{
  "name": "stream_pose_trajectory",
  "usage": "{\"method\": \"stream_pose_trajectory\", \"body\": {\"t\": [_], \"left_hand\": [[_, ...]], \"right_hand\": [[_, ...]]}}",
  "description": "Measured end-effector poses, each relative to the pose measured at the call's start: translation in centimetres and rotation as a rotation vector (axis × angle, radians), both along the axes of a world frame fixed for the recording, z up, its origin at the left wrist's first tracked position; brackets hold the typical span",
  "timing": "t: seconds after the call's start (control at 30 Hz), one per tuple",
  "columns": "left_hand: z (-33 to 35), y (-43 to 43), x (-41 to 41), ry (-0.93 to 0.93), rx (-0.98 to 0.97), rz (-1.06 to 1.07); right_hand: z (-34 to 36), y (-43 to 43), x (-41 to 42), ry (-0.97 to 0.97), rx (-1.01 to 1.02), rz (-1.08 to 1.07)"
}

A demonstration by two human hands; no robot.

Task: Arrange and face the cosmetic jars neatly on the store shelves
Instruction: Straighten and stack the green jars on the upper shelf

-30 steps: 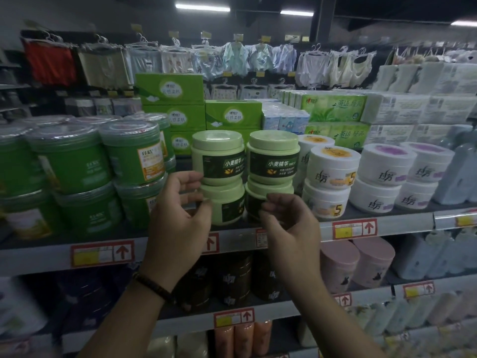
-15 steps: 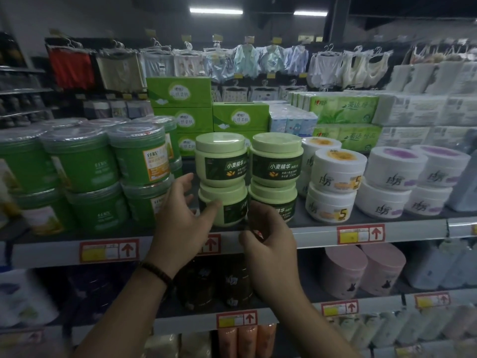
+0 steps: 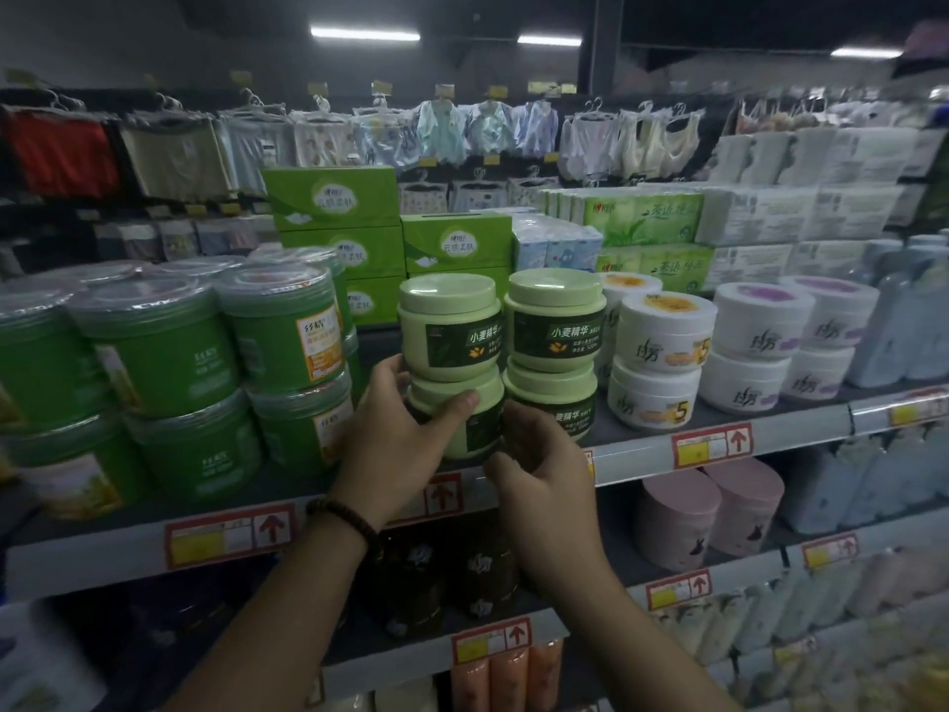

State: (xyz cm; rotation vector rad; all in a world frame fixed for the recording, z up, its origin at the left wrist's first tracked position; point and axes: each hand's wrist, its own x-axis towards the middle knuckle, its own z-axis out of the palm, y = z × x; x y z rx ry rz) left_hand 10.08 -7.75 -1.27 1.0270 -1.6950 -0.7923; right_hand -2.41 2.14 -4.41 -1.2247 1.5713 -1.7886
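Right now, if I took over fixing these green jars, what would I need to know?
Left hand grips the lower left jar, thumb across its front.
Right hand is curled at that jar's right side; contact unclear.
Done: upper left jar, upper right jar and lower right jar show labels forward.
To do: the held jar's dark label points right; turn it forward.

One wide-angle view from the person's head faces forward and slightly down into grey metal store shelves (image 3: 801, 429), at arm's length. The left hand (image 3: 395, 439) and right hand (image 3: 544, 475) meet near centre at pale green plastic jars with dark labels (image 3: 449, 326). Hanging garments (image 3: 174, 156) fill the far background.
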Motion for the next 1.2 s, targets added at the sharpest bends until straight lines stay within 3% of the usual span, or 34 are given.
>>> {"method": "stream_pose_trajectory", "body": {"t": [0.6, 1.2], "left_hand": [[-0.8, -1.1, -0.3, -0.052, -0.076, 0.016], [-0.7, -2.4, 0.8, -0.012, 0.017, -0.127]], "right_hand": [[0.3, -0.8, 0.4, 0.084, 0.035, -0.134], [0.6, 0.4, 0.8, 0.221, 0.062, -0.111]]}}
